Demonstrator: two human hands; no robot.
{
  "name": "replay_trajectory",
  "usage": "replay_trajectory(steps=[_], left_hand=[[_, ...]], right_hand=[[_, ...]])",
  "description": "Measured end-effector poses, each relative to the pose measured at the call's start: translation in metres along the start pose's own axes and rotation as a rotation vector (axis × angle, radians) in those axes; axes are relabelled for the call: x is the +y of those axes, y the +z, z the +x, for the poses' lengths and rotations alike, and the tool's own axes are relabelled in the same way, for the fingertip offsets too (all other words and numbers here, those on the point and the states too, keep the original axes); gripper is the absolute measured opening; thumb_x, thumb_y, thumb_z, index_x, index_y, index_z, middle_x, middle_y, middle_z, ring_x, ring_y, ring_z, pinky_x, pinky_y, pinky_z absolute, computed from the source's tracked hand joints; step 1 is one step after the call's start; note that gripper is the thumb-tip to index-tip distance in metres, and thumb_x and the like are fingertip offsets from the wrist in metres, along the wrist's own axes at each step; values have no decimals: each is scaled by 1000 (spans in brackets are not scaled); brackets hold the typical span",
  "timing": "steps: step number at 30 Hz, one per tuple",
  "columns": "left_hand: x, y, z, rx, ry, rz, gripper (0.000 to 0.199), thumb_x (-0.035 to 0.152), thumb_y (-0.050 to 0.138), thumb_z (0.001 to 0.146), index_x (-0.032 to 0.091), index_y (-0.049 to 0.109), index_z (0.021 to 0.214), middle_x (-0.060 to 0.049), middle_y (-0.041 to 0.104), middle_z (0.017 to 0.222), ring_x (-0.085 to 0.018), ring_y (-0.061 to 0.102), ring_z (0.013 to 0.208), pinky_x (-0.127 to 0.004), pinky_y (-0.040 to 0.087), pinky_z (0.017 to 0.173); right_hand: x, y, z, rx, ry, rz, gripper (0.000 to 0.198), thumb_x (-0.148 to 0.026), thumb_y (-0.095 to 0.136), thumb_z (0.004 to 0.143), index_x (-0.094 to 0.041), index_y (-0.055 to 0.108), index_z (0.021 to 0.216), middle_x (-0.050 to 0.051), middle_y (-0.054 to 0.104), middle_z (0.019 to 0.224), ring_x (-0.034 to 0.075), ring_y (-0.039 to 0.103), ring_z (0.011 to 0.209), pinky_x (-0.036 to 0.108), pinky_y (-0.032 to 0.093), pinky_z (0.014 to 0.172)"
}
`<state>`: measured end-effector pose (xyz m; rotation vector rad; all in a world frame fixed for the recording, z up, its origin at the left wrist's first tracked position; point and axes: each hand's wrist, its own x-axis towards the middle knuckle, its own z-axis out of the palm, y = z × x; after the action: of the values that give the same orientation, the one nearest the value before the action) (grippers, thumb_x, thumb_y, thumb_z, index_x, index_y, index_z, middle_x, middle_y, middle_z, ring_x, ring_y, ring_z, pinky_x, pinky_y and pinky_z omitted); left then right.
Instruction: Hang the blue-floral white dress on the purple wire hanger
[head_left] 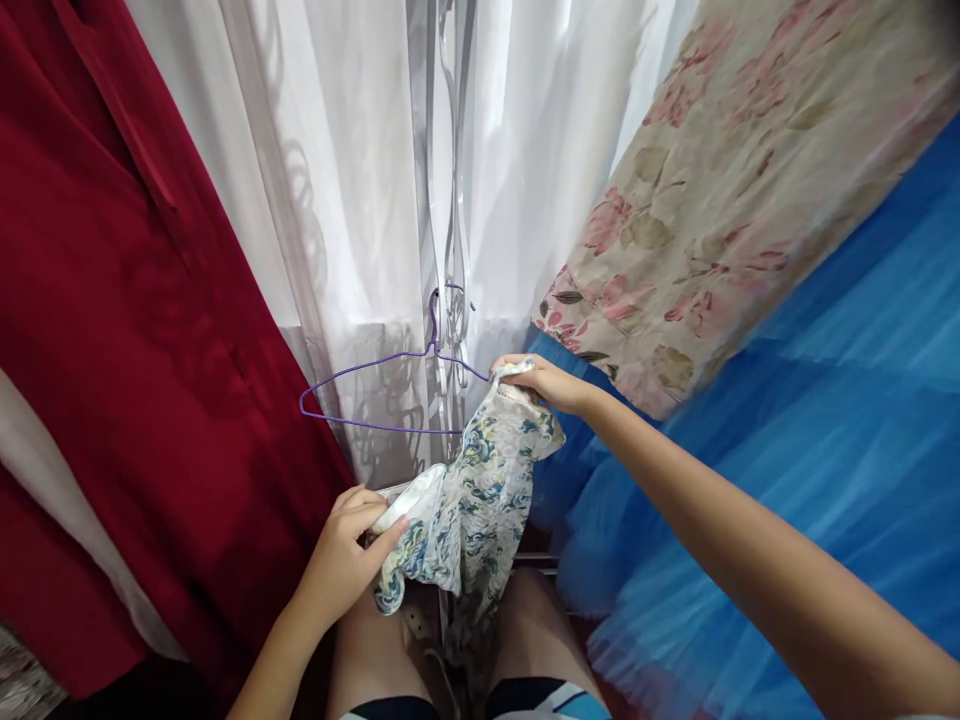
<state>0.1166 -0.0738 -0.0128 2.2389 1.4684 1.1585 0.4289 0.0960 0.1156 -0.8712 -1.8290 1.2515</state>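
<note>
A white dress with a blue, green and yellow print hangs between my hands, its lower part falling between my knees. My left hand pinches the white-lined edge at its left shoulder, thumb on the near side. Higher up, my right hand is closed on the other shoulder, at the right end of a thin purple hanger. That end of the hanger passes behind the dress; the left end sticks out bare. The hanger's hook hangs on a white metal stand.
White curtains hang behind the stand. Red fabric fills the left side. On the right hang a beige floral cloth and a blue tulle skirt. My legs are below.
</note>
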Motion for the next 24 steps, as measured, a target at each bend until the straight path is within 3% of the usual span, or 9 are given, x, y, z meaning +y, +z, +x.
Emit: replay_trajectory(steps=[5, 7, 10, 12, 14, 17, 19, 21, 24], left_hand=[[-58, 0, -12, 0, -193, 66, 27, 45, 60, 88, 22, 73, 83, -8, 70, 97, -27, 63, 96, -43, 48, 94], [-75, -4, -5, -20, -224, -1, 29, 45, 58, 88, 22, 74, 94, -8, 71, 105, -26, 64, 101, -41, 47, 96], [-93, -16, 21, 3, -231, -88, 36, 44, 59, 86, 21, 71, 111, -9, 66, 125, -28, 57, 120, -42, 39, 107], [-99, -26, 44, 29, -226, -116, 37, 42, 59, 85, 19, 70, 112, -9, 66, 126, -28, 57, 120, -41, 39, 107], [-102, -34, 66, 68, -234, -125, 33, 40, 57, 84, 18, 70, 104, -7, 71, 112, -25, 63, 106, -37, 45, 98], [-103, -38, 95, 140, -279, -120, 27, 39, 53, 84, 18, 69, 91, -2, 70, 80, -21, 65, 77, -32, 50, 77], [-101, -38, 109, 211, -303, -109, 26, 37, 49, 85, 18, 68, 88, -1, 67, 71, -20, 62, 70, -31, 48, 71], [-97, -39, 117, 289, -309, -90, 25, 33, 45, 86, 19, 66, 86, -2, 66, 71, -21, 62, 72, -31, 47, 73], [-85, -48, 125, 428, -271, -70, 29, 28, 37, 90, 20, 63, 96, -6, 70, 94, -23, 63, 92, -33, 45, 85]], right_hand=[[-5, 5, -13, -73, 72, 87, 36, -27, 76, 68, -14, 74, 102, 3, 73, 84, 15, 63, 70, 23, 44, 61], [-11, 6, -17, -75, 88, 84, 30, -25, 76, 67, -14, 76, 95, 6, 75, 88, 18, 65, 78, 25, 46, 67], [-23, 9, -22, -117, 91, 24, 17, -26, 73, 71, -13, 74, 81, 4, 71, 76, 17, 62, 68, 25, 43, 61], [-29, 12, -25, -130, 89, -14, 14, -27, 71, 73, -13, 71, 73, 1, 66, 66, 14, 56, 59, 24, 39, 55], [-33, 15, -27, -117, 95, -30, 14, -28, 71, 73, -14, 69, 69, 0, 62, 62, 13, 52, 56, 24, 37, 52], [-34, 19, -27, -96, 95, -39, 13, -28, 71, 73, -16, 71, 73, 1, 66, 68, 15, 57, 61, 24, 42, 56], [-34, 21, -26, -106, 97, -35, 14, -28, 70, 73, -16, 74, 80, 3, 69, 75, 18, 62, 69, 25, 45, 62], [-35, 21, -25, -120, 115, -20, 17, -29, 71, 72, -16, 75, 83, 3, 71, 76, 20, 65, 72, 26, 48, 65], [-37, 18, -24, -132, 158, 5, 18, -29, 73, 72, -15, 75, 83, 3, 73, 73, 20, 67, 70, 27, 50, 64]])
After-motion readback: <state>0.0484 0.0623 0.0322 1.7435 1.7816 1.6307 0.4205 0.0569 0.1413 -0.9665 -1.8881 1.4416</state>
